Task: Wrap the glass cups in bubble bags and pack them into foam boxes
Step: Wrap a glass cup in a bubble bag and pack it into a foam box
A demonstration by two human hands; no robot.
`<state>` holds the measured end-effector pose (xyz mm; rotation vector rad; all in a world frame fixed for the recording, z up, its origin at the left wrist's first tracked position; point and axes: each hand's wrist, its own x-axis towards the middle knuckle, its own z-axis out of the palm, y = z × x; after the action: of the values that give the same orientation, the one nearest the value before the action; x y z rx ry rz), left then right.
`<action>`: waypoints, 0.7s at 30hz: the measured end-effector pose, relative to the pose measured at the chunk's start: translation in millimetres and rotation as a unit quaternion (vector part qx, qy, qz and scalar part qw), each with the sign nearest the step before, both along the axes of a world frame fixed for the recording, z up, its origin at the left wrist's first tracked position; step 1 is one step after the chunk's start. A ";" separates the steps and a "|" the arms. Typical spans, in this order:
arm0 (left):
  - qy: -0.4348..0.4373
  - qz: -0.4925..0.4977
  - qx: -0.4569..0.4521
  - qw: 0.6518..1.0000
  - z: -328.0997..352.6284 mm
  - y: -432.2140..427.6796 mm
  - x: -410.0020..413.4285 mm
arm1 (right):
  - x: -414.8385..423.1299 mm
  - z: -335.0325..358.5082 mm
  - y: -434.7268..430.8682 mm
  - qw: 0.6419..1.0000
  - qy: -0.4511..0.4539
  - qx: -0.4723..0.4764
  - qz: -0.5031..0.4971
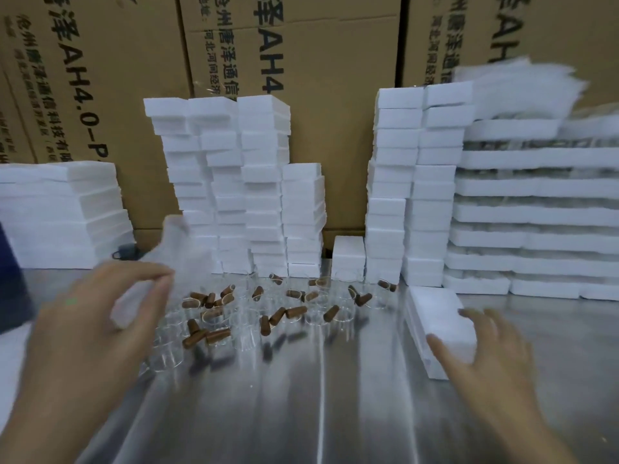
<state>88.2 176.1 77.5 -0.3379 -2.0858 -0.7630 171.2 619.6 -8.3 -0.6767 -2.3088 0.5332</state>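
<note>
Several clear glass cups (pixel 254 326) stand on the steel table (pixel 301 413), with brown cork-like stoppers (pixel 214 336) scattered in and among them. My left hand (pixel 100 316) is raised at the left and pinches a translucent bubble bag (pixel 174 252) between thumb and fingers; the bag is blurred and hangs up and to the right of the hand. My right hand (pixel 485 360) lies with spread fingers on the near end of a white foam box (pixel 435 319) lying flat on the table to the right of the cups.
Tall stacks of white foam boxes (pixel 264 182) stand behind the cups, with more (pixel 412 182) at the right and flat foam trays (pixel 536 212) at far right. Foam slabs (pixel 60 212) pile at the left. Printed cardboard cartons (pixel 318 61) form the back wall.
</note>
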 end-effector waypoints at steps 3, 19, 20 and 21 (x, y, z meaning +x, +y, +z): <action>0.007 -0.187 -0.049 0.981 -7.2 87.2 35.1 | -1.7 -32.6 9.5 0.996 -0.083 0.001 -0.019; -0.246 -0.313 -0.276 0.875 -123.3 181.9 15.5 | -9.9 -53.3 33.7 0.999 -0.044 -0.022 -0.012; -0.251 -0.305 -0.286 0.873 -123.6 180.5 13.8 | -10.6 -55.2 34.3 0.999 -0.044 -0.023 -0.012; -0.261 -0.298 -0.295 0.870 -124.3 178.9 12.7 | -10.9 -56.5 34.5 0.999 -0.043 -0.026 -0.014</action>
<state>100.9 355.0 -46.8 -1.2823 -2.7514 -0.5655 160.4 654.1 -64.8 -0.7698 -2.3690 0.5637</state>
